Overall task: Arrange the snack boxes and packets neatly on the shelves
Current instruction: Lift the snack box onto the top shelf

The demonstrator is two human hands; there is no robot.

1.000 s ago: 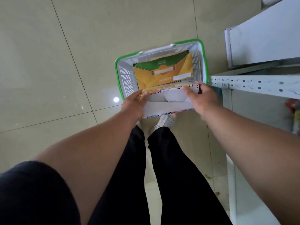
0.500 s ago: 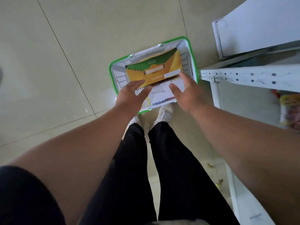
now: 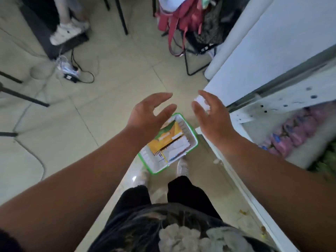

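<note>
A white basket with a green rim [image 3: 193, 142] stands on the floor in front of my feet. Inside it lie a yellow and green snack box [image 3: 164, 140] and a white box [image 3: 177, 149]. My left hand [image 3: 148, 113] and my right hand [image 3: 211, 113] hover above the basket with fingers spread, palms facing each other, holding nothing. The left hand hides the basket's far corner. A white shelf unit [image 3: 283, 100] stands at the right, with pink snack packets [image 3: 294, 131] on a lower shelf.
A chair with red and dark bags [image 3: 183, 24] stands at the back. Cables and a power strip [image 3: 70, 71] lie on the tiled floor at the left. Another person's shoe [image 3: 66, 32] shows at the top left. Dark stand legs [image 3: 21, 95] cross the left edge.
Both hands have let go of the white box in the basket and risen, now spread wide. The view has tilted up, showing more of the room.
</note>
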